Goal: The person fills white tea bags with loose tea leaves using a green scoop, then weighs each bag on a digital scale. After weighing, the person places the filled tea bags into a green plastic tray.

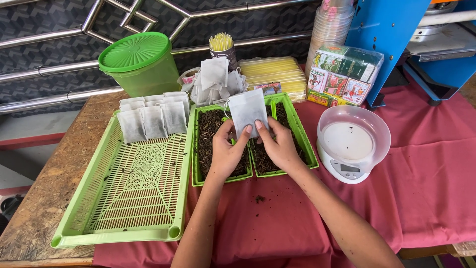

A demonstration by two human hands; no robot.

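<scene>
Head view | left hand (226, 151) and right hand (278, 144) both pinch one white filter tea bag (247, 112) by its lower edge, held upright over two small green trays of loose tea (214, 144) | left: large green slotted tray (134, 198) with filled bags (152, 121) at far end | right: white kitchen scale (352, 144) on red-clothed table (426, 188)

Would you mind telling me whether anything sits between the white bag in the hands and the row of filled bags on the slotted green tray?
Nothing visible does. Both hands, left and right, hold the white bag over the leaf trays; the filled bags lie to its left on the slotted tray.
</scene>
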